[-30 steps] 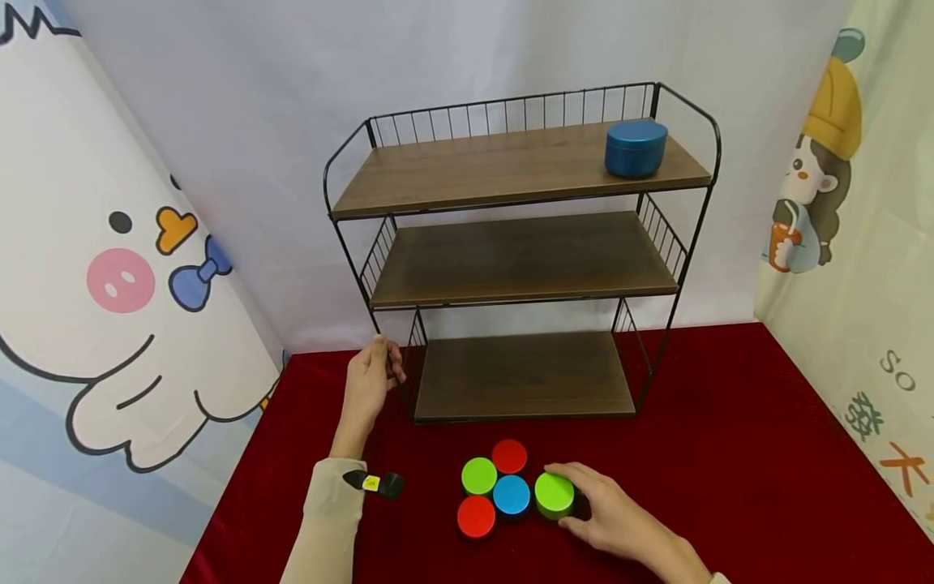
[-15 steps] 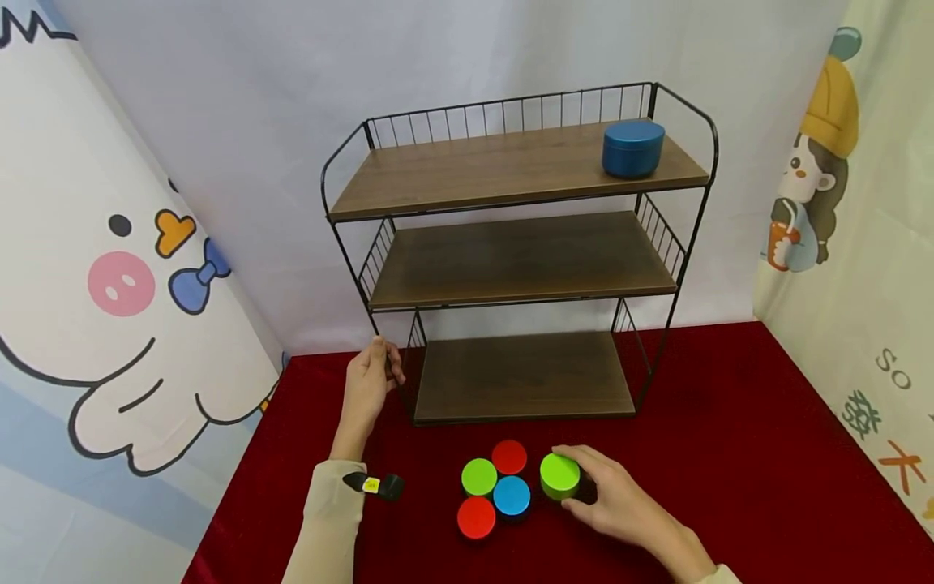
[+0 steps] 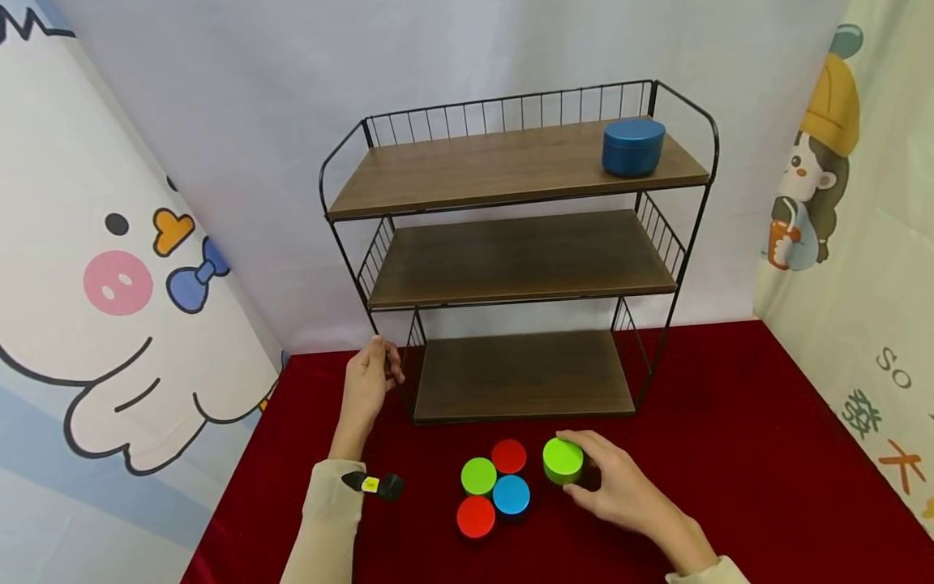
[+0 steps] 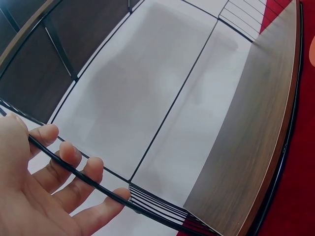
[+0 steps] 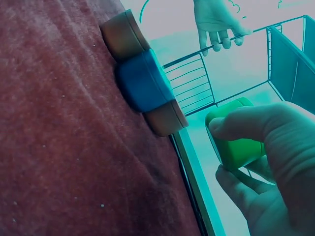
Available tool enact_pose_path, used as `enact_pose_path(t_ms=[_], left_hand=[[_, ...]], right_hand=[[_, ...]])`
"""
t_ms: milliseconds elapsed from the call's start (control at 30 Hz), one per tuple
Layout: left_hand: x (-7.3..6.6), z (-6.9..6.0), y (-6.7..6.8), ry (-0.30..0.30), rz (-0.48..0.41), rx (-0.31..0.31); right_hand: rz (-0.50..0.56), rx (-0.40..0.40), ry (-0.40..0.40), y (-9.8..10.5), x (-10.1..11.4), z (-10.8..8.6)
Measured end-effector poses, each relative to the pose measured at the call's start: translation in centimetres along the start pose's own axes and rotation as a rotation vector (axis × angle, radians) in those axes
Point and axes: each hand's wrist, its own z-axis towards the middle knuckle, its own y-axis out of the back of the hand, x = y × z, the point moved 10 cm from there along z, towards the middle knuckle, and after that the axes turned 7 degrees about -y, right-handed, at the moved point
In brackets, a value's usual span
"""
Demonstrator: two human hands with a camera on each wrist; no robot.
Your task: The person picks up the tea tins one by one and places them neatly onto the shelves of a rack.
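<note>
Head view: bright, even light gives you a crisp rack (image 3: 521, 255).
Backdrop (image 3: 496, 49): you see soft, faint shading on it.
Left wrist view: a shelf board (image 4: 248, 128) bows through lens distortion.
Green tin (image 5: 241, 152): a strong teal cast surrounds it in your right wrist view.
Red surface (image 5: 59, 147): it looks dim and brownish to you there.

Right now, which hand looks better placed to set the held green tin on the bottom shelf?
Probably the right hand: it holds the green tin in front of the bottom shelf. The left hand holds the rack at its left side, so using it would likely mean letting go.
</note>
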Motion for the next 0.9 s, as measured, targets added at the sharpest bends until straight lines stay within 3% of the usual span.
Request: enact_pose_path(t_ms=[900], left_hand=[[-0.3, -0.1, -0.1, 0.006, -0.010, 0.002]], right_hand=[[0.003, -0.083, 0.085, 2.3, 3.1, 1.9]])
